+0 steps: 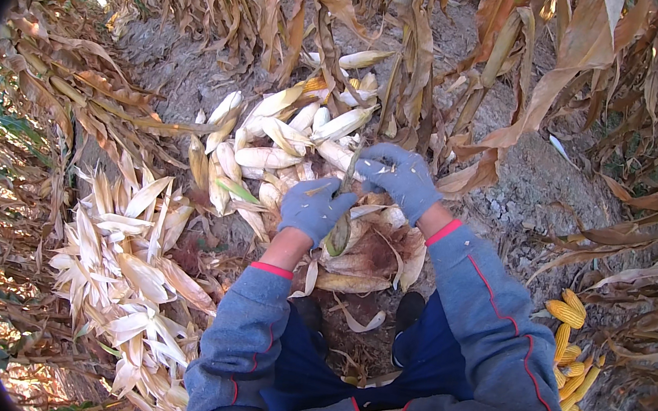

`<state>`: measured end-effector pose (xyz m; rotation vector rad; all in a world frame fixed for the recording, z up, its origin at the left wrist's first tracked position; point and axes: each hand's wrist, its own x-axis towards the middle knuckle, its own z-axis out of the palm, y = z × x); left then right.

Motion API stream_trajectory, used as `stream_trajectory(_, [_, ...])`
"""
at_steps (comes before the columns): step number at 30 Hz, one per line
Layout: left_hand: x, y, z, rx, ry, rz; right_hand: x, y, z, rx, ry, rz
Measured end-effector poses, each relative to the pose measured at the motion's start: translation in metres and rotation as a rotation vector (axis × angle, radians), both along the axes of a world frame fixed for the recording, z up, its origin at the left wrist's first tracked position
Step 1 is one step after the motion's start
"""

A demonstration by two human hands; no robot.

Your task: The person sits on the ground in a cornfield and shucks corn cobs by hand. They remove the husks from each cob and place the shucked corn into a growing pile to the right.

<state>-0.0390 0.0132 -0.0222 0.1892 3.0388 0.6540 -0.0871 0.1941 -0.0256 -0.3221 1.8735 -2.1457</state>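
My left hand, in a grey-blue work glove, grips a flat greenish-brown piece of corn leaf or stalk. The piece hangs below the thumb and rises towards the other hand. My right hand, gloved alike, has curled fingers beside the upper end; whether they pinch it cannot be made out. Under and beyond both hands lies a heap of corn ears in pale husks. Yellow kernels show on one partly bare ear. Nearer me, another husked ear lies beside brown corn silk.
At left, stripped husks form a long pile. Several bare yellow cobs lie on the soil at right. Dry corn stalks stand ahead, with leaves overhanging the right side. My shoes are just below the heap.
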Motion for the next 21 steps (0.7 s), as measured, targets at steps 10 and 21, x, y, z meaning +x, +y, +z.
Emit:
stream_trajectory(10, [0.002,0.003,0.005,-0.043,-0.059,-0.076,0.001,-0.003,0.003,-0.009,0.011,-0.08])
stream_trajectory(21, [-0.009,0.007,0.014,1.024,0.029,0.041,0.002,0.004,0.01,0.508,0.694,-0.103])
